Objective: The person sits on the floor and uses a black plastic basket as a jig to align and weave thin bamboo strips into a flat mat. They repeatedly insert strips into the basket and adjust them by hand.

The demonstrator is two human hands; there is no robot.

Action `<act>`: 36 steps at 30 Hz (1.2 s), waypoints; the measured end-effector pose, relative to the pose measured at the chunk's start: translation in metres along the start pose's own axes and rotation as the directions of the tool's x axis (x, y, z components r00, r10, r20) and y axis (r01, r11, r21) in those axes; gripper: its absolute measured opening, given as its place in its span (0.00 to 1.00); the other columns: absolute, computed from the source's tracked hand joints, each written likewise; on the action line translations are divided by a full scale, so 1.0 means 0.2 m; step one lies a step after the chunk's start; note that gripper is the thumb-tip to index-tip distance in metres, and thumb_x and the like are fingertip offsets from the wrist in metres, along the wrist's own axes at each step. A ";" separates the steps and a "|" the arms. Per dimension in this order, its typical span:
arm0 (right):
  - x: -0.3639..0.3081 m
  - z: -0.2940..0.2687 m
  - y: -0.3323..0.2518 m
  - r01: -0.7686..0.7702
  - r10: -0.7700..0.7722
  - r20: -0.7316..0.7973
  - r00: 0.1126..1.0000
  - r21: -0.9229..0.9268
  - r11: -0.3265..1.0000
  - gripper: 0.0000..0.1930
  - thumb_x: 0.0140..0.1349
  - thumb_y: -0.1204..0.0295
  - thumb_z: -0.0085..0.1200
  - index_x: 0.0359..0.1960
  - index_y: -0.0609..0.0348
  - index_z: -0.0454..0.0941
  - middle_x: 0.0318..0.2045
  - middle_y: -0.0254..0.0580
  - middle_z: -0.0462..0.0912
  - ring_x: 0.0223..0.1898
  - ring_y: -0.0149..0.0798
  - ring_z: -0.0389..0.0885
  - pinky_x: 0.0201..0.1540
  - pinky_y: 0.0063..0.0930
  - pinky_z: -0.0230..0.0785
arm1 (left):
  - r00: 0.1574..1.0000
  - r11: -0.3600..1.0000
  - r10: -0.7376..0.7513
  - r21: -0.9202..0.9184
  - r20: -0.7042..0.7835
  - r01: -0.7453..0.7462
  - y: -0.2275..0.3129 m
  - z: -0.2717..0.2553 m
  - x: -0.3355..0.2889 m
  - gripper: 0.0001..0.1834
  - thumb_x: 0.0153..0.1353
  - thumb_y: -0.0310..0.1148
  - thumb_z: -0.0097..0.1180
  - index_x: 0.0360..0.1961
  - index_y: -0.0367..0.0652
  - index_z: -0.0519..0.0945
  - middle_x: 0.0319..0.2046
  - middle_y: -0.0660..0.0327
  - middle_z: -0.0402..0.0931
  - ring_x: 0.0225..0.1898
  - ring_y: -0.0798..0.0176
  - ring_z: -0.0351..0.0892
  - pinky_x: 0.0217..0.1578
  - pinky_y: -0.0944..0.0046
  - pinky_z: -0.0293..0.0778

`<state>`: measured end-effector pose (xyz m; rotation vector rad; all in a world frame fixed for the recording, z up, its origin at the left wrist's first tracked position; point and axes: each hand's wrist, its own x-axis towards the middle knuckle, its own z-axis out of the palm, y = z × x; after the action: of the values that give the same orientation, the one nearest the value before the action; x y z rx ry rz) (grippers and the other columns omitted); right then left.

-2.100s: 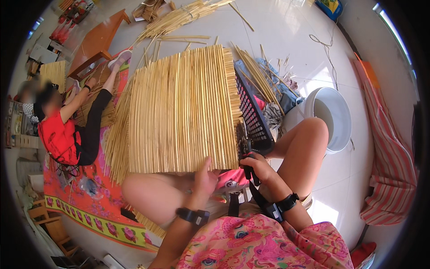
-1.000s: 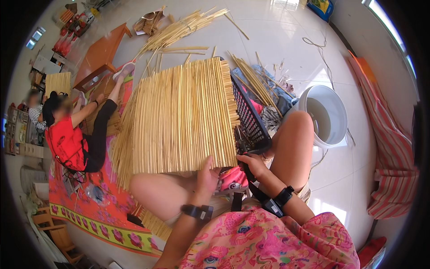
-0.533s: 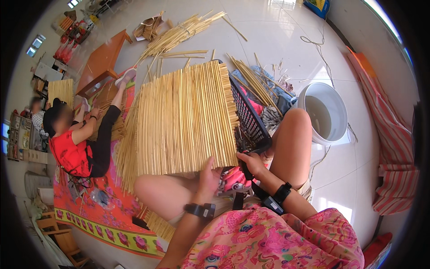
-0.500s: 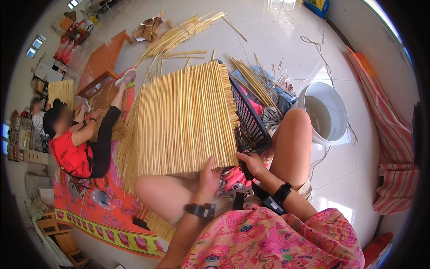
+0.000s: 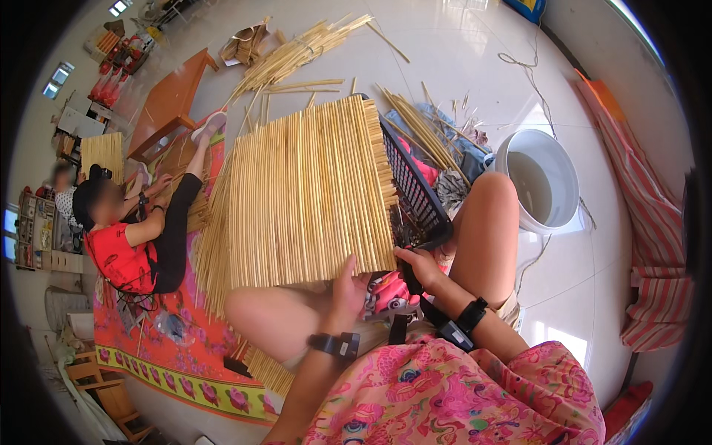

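A stiff panel of straw-coloured stalks [image 5: 308,200], laid side by side, rests across my lap and over a black plastic basket [image 5: 419,182]. My left hand [image 5: 348,291] grips its near edge, thumb on top and fingers hidden underneath. At the near right corner, my right hand [image 5: 423,268] has its fingers closed round a black thing [image 5: 409,276], whose kind I cannot make out. The right thumb lies close against the panel's corner. More loose stalks [image 5: 211,252] stick out along the panel's left side.
A white bucket [image 5: 535,185] with liquid stands right of my knee. Loose stalks [image 5: 426,133] lie on cloths beyond the basket, with a large bundle [image 5: 304,55] farther off. A person in red [image 5: 126,245] sits at left on a floral mat [image 5: 200,356], near a wooden table [image 5: 170,96].
My hands keep their hold, and the panel has barely shifted. The whole view has moved slightly. The seated person's arms have changed position a little.
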<state>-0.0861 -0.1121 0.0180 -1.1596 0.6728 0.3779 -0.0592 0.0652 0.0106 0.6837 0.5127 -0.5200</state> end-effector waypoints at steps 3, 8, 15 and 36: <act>0.02 -0.02 0.01 -0.001 0.001 0.016 1.000 0.011 1.000 0.17 0.60 0.57 0.52 0.24 0.59 0.74 0.19 0.35 0.74 0.19 0.31 0.71 0.23 0.24 0.64 | 1.000 1.000 0.001 -0.001 0.003 -0.001 0.01 0.02 -0.02 0.19 0.58 0.37 0.58 0.49 0.45 0.71 0.45 0.64 0.74 0.45 0.66 0.74 0.45 0.65 0.74; 0.01 0.01 0.00 0.010 -0.010 -0.014 1.000 -0.013 1.000 0.17 0.60 0.57 0.52 0.24 0.59 0.74 0.19 0.36 0.74 0.18 0.31 0.72 0.22 0.24 0.64 | 1.000 1.000 0.020 0.005 0.020 -0.020 0.01 0.01 -0.01 0.18 0.58 0.36 0.58 0.48 0.46 0.71 0.44 0.64 0.74 0.45 0.66 0.74 0.46 0.65 0.73; 0.00 0.01 -0.02 -0.007 0.005 -0.027 1.000 -0.071 0.997 0.19 0.58 0.56 0.52 0.27 0.64 0.76 0.20 0.37 0.76 0.20 0.30 0.72 0.23 0.23 0.64 | 0.999 0.999 0.040 -0.001 -0.014 -0.040 0.00 0.03 -0.02 0.18 0.60 0.36 0.55 0.49 0.40 0.69 0.44 0.58 0.74 0.44 0.61 0.76 0.48 0.61 0.74; 0.00 0.02 -0.01 0.026 -0.028 -0.032 0.999 -0.062 0.998 0.22 0.58 0.55 0.52 0.26 0.66 0.78 0.19 0.36 0.75 0.20 0.29 0.70 0.24 0.24 0.61 | 0.999 0.999 0.047 -0.004 0.002 -0.047 -0.01 -0.01 0.01 0.18 0.61 0.34 0.53 0.51 0.40 0.68 0.47 0.58 0.73 0.48 0.60 0.74 0.51 0.59 0.72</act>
<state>-0.0829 -0.1087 0.0210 -1.2343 0.6776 0.3591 -0.0594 0.0641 0.0060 0.6894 0.4948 -0.4752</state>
